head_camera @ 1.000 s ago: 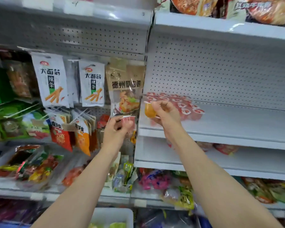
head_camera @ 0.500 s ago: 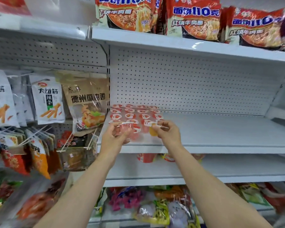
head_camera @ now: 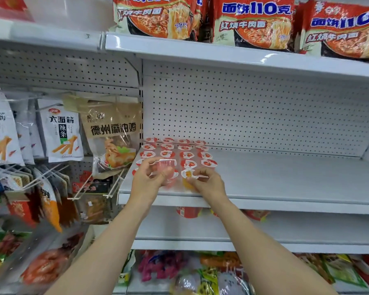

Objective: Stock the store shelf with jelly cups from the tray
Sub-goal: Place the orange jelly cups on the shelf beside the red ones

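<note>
Left hand [head_camera: 146, 179] fingers clamped on pink jelly cup [head_camera: 166, 169], right hand [head_camera: 209, 182] pinching orange jelly cup [head_camera: 188, 177], both at front-left of shelf [head_camera: 285, 184] beside stocked cups [head_camera: 179, 152]; set each down flat, lid up, aligned with rows, release gently, don't knock neighbours

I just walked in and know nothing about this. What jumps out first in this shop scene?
Two bare hands meet at the front of a white shelf: the left hand holds a pink jelly cup, the right hand pinches an orange jelly cup. Behind them, red-lidded jelly cups stand in neat rows at the shelf's left end. Overhead, big red noodle packets line the top shelf.
</note>
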